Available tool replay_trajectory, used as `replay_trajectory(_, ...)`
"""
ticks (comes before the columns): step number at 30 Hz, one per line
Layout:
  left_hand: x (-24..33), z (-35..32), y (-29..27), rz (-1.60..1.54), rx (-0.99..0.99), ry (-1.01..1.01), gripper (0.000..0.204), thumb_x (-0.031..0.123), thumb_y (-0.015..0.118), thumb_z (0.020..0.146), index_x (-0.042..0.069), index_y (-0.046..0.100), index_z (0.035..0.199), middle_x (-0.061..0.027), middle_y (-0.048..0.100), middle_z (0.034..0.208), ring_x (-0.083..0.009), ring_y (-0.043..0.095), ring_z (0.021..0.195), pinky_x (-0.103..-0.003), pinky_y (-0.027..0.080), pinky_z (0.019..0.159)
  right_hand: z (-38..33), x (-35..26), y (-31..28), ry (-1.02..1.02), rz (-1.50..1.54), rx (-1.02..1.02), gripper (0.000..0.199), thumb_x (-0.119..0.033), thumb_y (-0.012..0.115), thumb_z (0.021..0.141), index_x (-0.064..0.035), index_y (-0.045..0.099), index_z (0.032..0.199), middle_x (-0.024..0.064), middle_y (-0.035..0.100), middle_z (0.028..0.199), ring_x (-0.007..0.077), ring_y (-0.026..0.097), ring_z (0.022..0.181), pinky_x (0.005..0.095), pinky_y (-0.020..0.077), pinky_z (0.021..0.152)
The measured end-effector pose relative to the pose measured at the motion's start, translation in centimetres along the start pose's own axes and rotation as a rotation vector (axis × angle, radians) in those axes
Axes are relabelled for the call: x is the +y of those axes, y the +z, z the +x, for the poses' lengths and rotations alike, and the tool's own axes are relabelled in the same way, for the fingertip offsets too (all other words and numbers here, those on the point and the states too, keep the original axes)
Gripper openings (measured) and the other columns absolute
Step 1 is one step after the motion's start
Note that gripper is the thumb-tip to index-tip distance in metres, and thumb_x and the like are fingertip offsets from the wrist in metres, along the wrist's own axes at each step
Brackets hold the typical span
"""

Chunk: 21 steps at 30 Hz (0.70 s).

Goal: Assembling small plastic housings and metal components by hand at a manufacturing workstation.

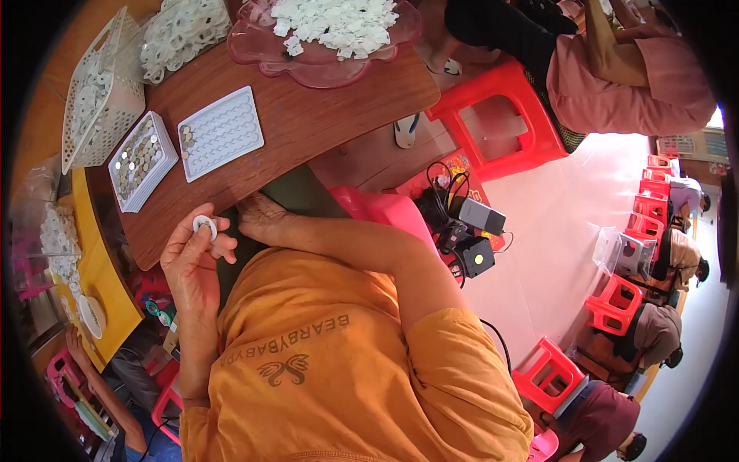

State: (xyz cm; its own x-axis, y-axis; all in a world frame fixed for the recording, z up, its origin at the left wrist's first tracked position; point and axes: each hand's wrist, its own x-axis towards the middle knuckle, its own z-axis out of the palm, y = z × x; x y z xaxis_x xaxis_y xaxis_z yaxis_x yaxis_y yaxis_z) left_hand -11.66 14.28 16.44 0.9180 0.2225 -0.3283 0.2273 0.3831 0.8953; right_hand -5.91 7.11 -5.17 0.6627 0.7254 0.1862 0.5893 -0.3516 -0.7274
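Note:
My left hand is raised near the table's front edge, its fingers closed on a small white plastic ring with a greyish middle. My right hand lies over my lap beside the table edge, and its fingers are mostly hidden. Just beyond the hands, a white tray with rows of moulded slots lies on the brown table, a few small round metal discs at its left side. To its left a stack of similar white trays carries many such discs on top.
A white perforated basket of white plastic pieces stands at the table's far left, near a heap of white rings. A pink scalloped dish holds white pieces. Red stools, a black device with cables and other seated people are around.

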Motion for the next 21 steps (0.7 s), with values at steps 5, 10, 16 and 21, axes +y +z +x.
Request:
replay_trajectory(5, 0.2, -0.5, -0.7, 0.008, -0.003, -0.063, 0.028, 0.003, 0.056, 0.087, -0.007, 0.054, 0.114, -0.0187, 0.064, 0.093, -0.0203, 0.065, 0.067, -0.028, 0.051, 0.052, -2.4, -5.1, -9.3, 0.031, -0.262, -0.452, 0.022, -0.01, 0.052, 0.075, -0.0055, 0.066, 0.09, 0.0185, 0.061, 0.103, 0.0375, 0.046, 0.114, 0.0509, 0.019, 0.108)
replay_trajectory(10, -0.4, -1.0, -1.7, 0.049, 0.012, -0.048, 0.029, 0.004, 0.056, 0.088, -0.008, 0.054, 0.114, -0.0187, 0.065, 0.093, -0.0204, 0.066, 0.068, -0.026, 0.051, 0.053, -5.0, -6.0, -11.6, 0.129, 0.057, -0.254, 0.004, -0.006, 0.058, 0.072, -0.0052, 0.056, 0.075, 0.0158, 0.058, 0.075, 0.0352, 0.057, 0.078, 0.0466, 0.0413, 0.073)
replay_trajectory(16, -1.0, -1.5, -2.2, 0.042, -0.006, -0.103, 0.028, 0.005, 0.055, 0.089, -0.007, 0.055, 0.113, -0.0186, 0.065, 0.092, -0.0195, 0.066, 0.067, -0.026, 0.051, 0.052, -5.8, -8.9, -13.0, 0.058, 0.248, -0.032, 0.004, -0.007, 0.056, 0.077, -0.0056, 0.054, 0.074, 0.013, 0.057, 0.074, 0.0353, 0.056, 0.073, 0.044, 0.0412, 0.064)
replay_trajectory(21, -1.6, -1.7, -1.6, 0.026, -0.054, -0.154, 0.029, -0.002, 0.052, 0.086, -0.006, 0.055, 0.115, -0.018, 0.064, 0.093, -0.0199, 0.066, 0.069, -0.026, 0.051, 0.053, -6.1, -10.3, -16.6, 0.149, 0.605, 0.112, 0.004, -0.004, 0.059, 0.083, -0.0039, 0.062, 0.084, 0.0058, 0.06, 0.077, 0.0148, 0.058, 0.071, 0.03, 0.0458, 0.062)
